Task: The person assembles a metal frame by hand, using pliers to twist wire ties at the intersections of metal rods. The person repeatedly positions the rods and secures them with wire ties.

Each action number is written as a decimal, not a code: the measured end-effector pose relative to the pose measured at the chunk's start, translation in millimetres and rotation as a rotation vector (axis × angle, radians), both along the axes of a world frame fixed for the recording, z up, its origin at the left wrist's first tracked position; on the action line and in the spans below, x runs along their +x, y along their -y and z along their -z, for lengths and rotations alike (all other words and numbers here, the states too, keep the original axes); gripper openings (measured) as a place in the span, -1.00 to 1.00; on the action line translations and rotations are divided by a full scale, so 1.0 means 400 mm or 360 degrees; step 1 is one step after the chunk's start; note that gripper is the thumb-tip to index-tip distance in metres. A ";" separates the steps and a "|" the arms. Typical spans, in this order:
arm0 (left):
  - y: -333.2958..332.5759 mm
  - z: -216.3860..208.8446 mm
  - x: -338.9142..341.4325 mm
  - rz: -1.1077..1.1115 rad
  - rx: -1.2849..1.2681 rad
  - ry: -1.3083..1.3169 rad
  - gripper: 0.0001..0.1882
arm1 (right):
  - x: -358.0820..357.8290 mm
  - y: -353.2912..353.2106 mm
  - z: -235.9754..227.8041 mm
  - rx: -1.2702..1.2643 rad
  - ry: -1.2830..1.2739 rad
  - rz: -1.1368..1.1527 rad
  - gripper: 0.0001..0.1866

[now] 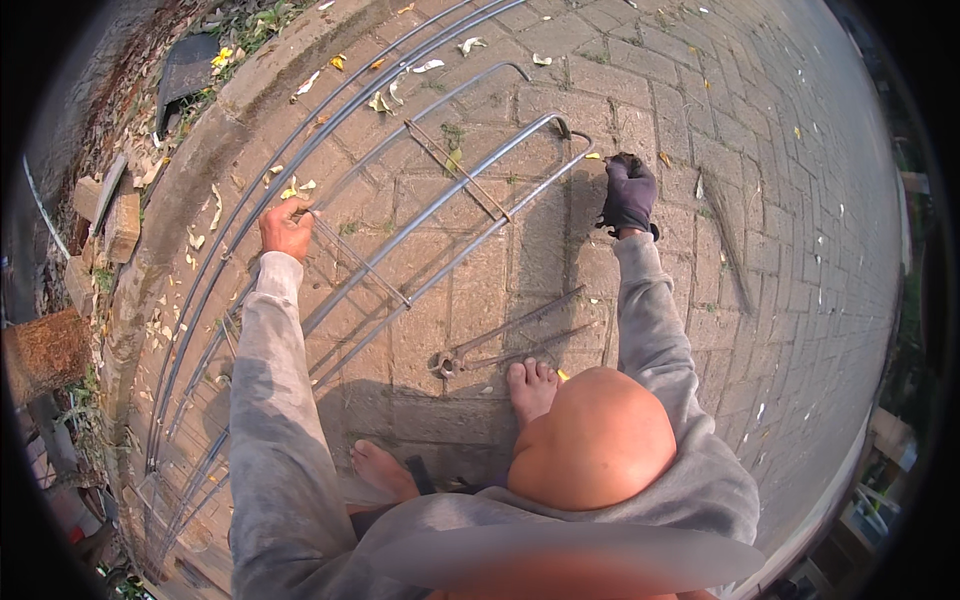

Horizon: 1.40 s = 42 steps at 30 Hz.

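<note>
- Steel bar frame [420, 220]: it lies on the paving in front of me, slanting from my lower left up to the right, where its bars end in bent hooks.
- Two narrow cross-pieces join its bars, the nearer one [362, 260] reaching up to my left hand.
- Left hand [287, 228]: bare, my fingers gripping the upper end of that nearer cross-piece.
- Right hand [629, 190]: in a dark glove, fingers curled in and closed, just right of the frame's bent end; whether anything is inside my fist I cannot tell.
- Rusty pincers [520, 344]: flat on the paving below the frame, handles spread, head toward the left, just beyond my right foot [534, 388].
- My left foot [385, 470] is bare too, well to the left of the other.
- Long bars [420, 50] curve along the far left side of the frame.
- Past them runs a low curb [190, 160], with wood blocks [122, 228] and a dark bent piece [188, 75] beyond.
- Pale and yellow leaves lie scattered over the paving [480, 300].
</note>
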<state>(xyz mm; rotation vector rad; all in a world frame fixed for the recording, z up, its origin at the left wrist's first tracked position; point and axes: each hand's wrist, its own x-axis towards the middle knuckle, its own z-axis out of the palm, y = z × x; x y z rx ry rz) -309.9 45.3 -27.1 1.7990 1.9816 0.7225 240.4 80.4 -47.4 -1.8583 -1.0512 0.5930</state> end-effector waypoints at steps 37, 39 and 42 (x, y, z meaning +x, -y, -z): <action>0.019 -0.057 0.053 -0.0054 -0.0064 -0.0272 -0.80 | 0.016 -0.140 0.098 -0.0387 -0.0908 -0.0356 -0.55; 0.019 -0.057 0.059 -0.0054 -0.0039 -0.0294 -0.82 | 0.020 -0.139 0.084 -0.0315 -0.0927 -0.0389 -0.55; 0.019 -0.053 0.062 -0.0025 0.0019 -0.0326 -0.82 | 0.051 -0.145 0.057 -0.0450 -0.1184 -0.0390 -0.56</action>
